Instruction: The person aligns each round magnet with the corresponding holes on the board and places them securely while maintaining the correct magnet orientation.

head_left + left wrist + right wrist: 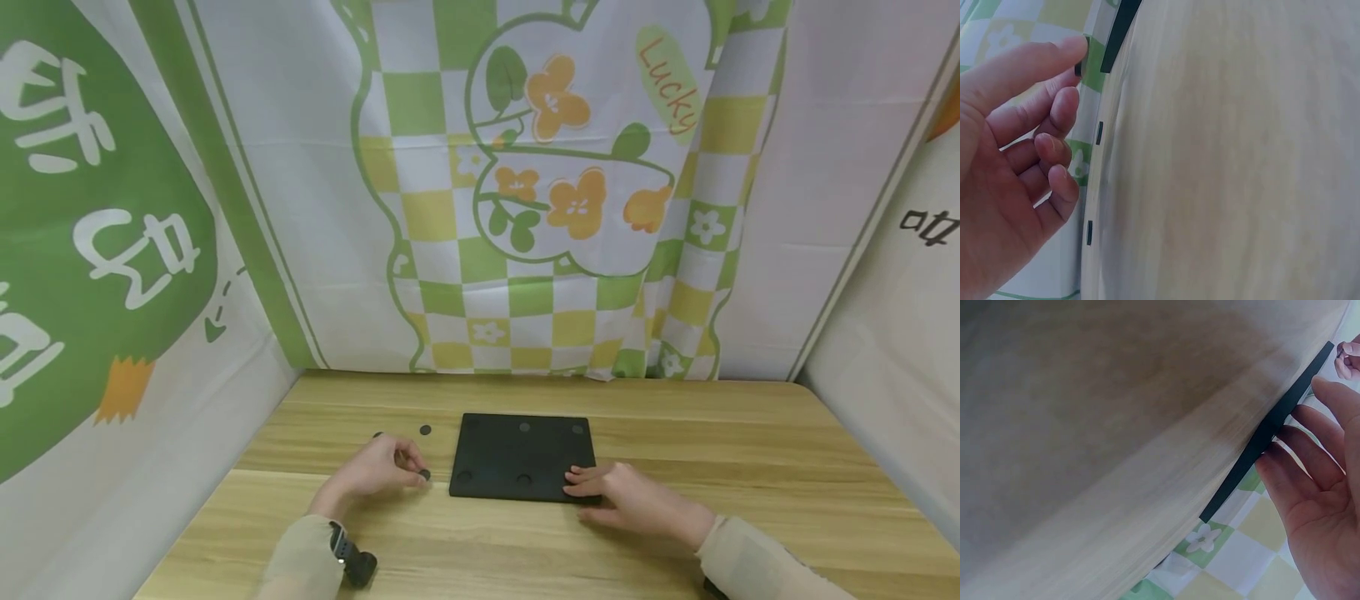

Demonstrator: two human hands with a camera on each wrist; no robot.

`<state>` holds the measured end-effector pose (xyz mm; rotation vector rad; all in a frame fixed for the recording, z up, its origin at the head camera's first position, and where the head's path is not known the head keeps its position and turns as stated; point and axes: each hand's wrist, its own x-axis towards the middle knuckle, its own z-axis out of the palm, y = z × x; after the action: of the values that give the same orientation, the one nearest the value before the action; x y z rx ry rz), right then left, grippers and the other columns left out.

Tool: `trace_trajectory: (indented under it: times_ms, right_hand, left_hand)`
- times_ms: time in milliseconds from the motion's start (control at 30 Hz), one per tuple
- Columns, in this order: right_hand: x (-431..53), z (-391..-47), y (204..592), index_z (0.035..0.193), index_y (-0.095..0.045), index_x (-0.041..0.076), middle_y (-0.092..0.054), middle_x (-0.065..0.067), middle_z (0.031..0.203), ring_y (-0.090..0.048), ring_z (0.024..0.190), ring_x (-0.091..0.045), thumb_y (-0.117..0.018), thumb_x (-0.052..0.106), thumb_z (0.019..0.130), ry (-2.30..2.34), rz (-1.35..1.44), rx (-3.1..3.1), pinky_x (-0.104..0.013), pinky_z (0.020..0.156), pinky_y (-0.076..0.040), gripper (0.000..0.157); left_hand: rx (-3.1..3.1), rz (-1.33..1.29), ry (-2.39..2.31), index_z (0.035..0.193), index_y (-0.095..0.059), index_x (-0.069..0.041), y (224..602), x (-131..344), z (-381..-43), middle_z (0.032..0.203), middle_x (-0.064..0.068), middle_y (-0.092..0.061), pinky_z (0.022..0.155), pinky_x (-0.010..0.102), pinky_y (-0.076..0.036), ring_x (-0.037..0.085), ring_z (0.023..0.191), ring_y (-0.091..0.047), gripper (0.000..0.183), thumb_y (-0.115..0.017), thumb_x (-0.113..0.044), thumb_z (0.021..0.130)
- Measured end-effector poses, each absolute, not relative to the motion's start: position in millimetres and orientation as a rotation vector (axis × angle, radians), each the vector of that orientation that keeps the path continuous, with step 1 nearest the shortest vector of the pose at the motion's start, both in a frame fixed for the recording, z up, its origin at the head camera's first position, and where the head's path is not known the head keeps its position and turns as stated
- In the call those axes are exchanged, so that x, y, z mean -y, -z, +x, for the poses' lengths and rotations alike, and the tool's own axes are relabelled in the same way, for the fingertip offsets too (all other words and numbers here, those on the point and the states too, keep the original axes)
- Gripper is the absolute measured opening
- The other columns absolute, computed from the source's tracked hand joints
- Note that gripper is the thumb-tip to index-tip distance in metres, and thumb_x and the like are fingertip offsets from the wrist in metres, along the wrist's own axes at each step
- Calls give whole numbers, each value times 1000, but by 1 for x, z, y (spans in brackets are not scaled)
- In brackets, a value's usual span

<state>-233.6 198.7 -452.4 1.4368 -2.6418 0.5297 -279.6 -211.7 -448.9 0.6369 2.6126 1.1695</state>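
Note:
A thin black rectangular board lies on the table, with several round spots on its top, some lighter grey. My right hand rests on its front right corner, fingers on the top surface and thumb near the front edge. To the left of the board, my left hand pinches a small black disc between thumb and fingers, just above the tabletop. Another black disc lies behind that hand. A further disc is partly hidden by the knuckles; in the left wrist view two loose discs show edge-on.
The wood-grain table runs back to a patterned curtain in green, yellow and white. Printed cloth walls stand on both sides. A dark watch-like band is on the left wrist.

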Motion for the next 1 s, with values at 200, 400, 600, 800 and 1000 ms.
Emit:
trace_trajectory:
  times_ms: [200,400,600,800,1000]
  right_hand:
    - [-199,-233,453,120,-66,6,-64,-14,122,-60,115,-28,-68,23,88,-524,1444,2635,-41,87,-55,36]
    - [-199,-232,452,120,-66,5,-64,-13,122,-60,115,-28,-68,22,88,-529,1442,2631,-41,88,-55,36]
    - [-198,-232,451,120,-66,6,-64,-13,123,-60,116,-28,-67,23,88,-521,1433,2643,-41,88,-55,36]
    - [-199,-233,452,121,-65,5,-63,-13,123,-59,117,-27,-67,23,89,-519,1440,2647,-41,89,-55,37]
    - [-199,-233,452,121,-66,5,-63,-13,123,-60,116,-28,-67,23,88,-522,1440,2645,-41,89,-55,37]
  left_hand:
    - [-2577,667,-1218,89,-68,-9,448,205,-280,85,3,-63,66,22,-47,15,78,-55,18,-78,-18,77]
    - [-2568,692,-1230,89,-69,-8,446,197,-282,84,4,-62,65,22,-47,16,77,-55,18,-79,-18,77]
    - [-2563,728,-1218,88,-69,-8,442,186,-281,85,4,-62,64,24,-47,16,77,-55,19,-79,-19,77]
    - [-2585,738,-1198,87,-68,-8,440,175,-281,84,4,-61,61,24,-46,16,74,-54,19,-80,-18,76]
    - [-2577,729,-1187,87,-69,-10,441,168,-284,81,2,-61,59,25,-46,15,70,-53,17,-80,-18,76]
